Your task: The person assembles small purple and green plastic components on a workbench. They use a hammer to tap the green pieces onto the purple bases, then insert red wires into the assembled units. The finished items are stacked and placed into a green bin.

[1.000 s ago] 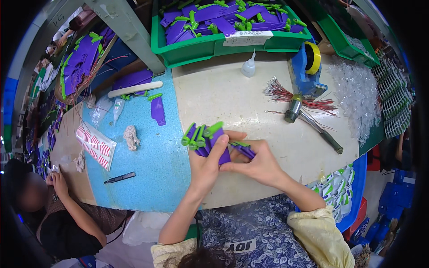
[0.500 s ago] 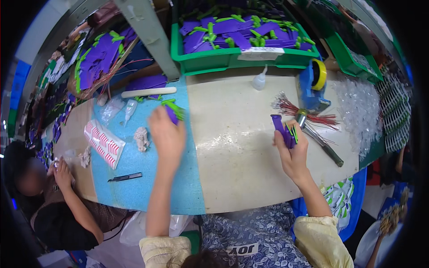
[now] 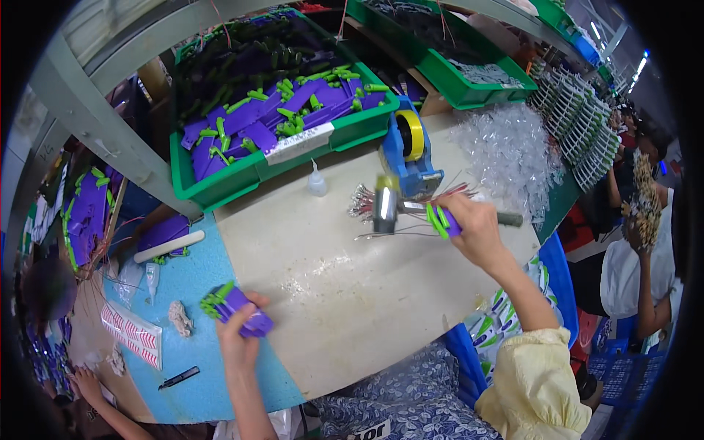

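My left hand (image 3: 240, 331) is closed around a small stack of purple plastic pieces (image 3: 246, 314) with bright green ends, above the blue mat's right edge. My right hand (image 3: 475, 226) is closed on the handle of a hammer (image 3: 386, 207) and also holds a purple-and-green piece (image 3: 444, 221). The hammer's metal head points left, slightly blurred, and its dark handle end sticks out right of the hand. Behind the hammer lies a bundle of thin red wires (image 3: 361, 202) with silvery ends. My right palm and some fingers are hidden.
A green crate (image 3: 253, 176) of purple-and-green pieces stands at the back. Near it are a small white bottle (image 3: 317, 182) and a blue tape dispenser (image 3: 414, 176). Clear plastic bits (image 3: 506, 150) are heaped right. A cutter knife (image 3: 179, 378) lies left; another person's hand (image 3: 88, 385) is beyond.
The view has swung right. My right hand has taken hold of the hammer, which lay on the table, and lifted its head. My left hand has come nearer the table's front edge with its pieces.
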The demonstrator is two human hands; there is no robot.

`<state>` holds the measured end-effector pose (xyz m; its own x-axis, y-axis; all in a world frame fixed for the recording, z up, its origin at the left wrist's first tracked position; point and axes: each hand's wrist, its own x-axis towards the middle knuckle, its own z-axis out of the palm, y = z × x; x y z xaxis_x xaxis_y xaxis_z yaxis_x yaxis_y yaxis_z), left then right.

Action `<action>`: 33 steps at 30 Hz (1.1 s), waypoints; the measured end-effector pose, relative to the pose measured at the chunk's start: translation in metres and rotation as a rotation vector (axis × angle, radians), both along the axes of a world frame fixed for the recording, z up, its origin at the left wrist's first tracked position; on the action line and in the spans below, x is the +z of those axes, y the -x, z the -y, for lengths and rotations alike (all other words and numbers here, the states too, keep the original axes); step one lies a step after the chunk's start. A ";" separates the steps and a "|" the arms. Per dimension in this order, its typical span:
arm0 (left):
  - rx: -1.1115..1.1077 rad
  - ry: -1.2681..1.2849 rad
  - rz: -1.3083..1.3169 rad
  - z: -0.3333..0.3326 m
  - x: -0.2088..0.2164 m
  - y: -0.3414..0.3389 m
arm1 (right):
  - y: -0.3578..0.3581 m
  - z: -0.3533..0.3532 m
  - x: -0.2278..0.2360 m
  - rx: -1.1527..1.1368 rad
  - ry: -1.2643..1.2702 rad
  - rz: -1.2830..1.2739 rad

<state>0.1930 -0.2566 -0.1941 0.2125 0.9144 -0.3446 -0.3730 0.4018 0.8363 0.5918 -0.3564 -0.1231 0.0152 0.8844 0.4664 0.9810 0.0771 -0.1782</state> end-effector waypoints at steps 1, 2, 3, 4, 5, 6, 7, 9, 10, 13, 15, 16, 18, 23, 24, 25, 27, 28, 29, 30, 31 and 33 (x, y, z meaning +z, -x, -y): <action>-0.028 0.021 0.026 0.006 0.004 -0.007 | 0.003 -0.023 0.013 0.040 -0.063 0.006; -0.058 0.042 0.052 0.015 0.008 -0.019 | 0.003 -0.053 0.024 0.077 -0.126 0.011; -0.100 0.065 0.084 0.023 0.011 -0.033 | 0.000 -0.086 0.034 0.131 -0.222 0.043; -0.122 0.115 0.175 0.029 0.011 -0.042 | 0.000 -0.127 0.046 0.196 -0.328 0.066; -0.200 0.100 0.212 0.032 0.008 -0.047 | 0.000 -0.164 0.061 0.169 -0.276 0.094; -0.246 0.074 0.215 0.038 0.007 -0.055 | -0.004 -0.204 0.068 0.215 -0.331 0.107; -0.253 0.107 0.226 0.043 0.006 -0.060 | -0.014 -0.242 0.074 0.236 -0.294 0.102; -0.268 0.145 0.228 0.051 0.007 -0.067 | -0.027 -0.303 0.073 0.213 -0.269 0.181; -0.287 0.147 0.229 0.054 0.011 -0.074 | -0.037 -0.322 0.071 0.144 -0.201 0.238; -0.265 0.161 0.227 0.057 0.013 -0.085 | -0.053 -0.335 0.051 0.087 -0.134 0.152; -0.224 0.162 0.216 0.057 0.010 -0.087 | -0.038 -0.319 0.046 0.017 -0.194 0.036; -0.129 0.151 0.220 0.056 0.008 -0.083 | -0.015 -0.302 0.051 -0.021 -0.221 -0.030; 0.067 0.124 0.251 0.053 0.010 -0.078 | 0.046 -0.215 0.072 0.267 -0.131 -0.631; -0.073 0.010 0.275 0.058 0.030 -0.116 | 0.090 -0.024 0.010 0.476 0.374 -0.614; -0.152 -0.027 0.263 0.063 0.030 -0.122 | 0.089 -0.011 -0.008 0.447 0.356 -0.653; -0.120 -0.101 0.173 0.070 0.028 -0.135 | 0.089 0.000 -0.017 0.422 0.341 -0.687; -0.212 -0.183 0.087 0.073 0.033 -0.134 | 0.088 0.006 -0.012 0.422 0.320 -0.787; -0.244 -0.220 0.039 0.076 0.032 -0.133 | 0.085 0.009 -0.006 0.418 0.312 -0.834; -0.213 -0.205 0.020 0.079 0.035 -0.132 | 0.079 0.011 -0.001 0.489 0.263 -0.759; -0.182 -0.189 0.001 0.084 0.040 -0.132 | 0.080 0.016 -0.004 0.488 0.181 -0.602; -0.153 -0.176 -0.011 0.088 0.043 -0.135 | 0.080 0.018 -0.006 0.483 0.095 -0.439; -0.113 -0.284 -0.128 0.099 0.040 -0.145 | 0.091 0.022 -0.023 0.478 -0.159 -0.171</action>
<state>0.3378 -0.3558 -0.1539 0.2897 0.9508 -0.1101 -0.2240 0.1791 0.9580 0.5010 -0.3788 -0.1457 -0.2847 0.7300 0.6213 0.7875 0.5477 -0.2826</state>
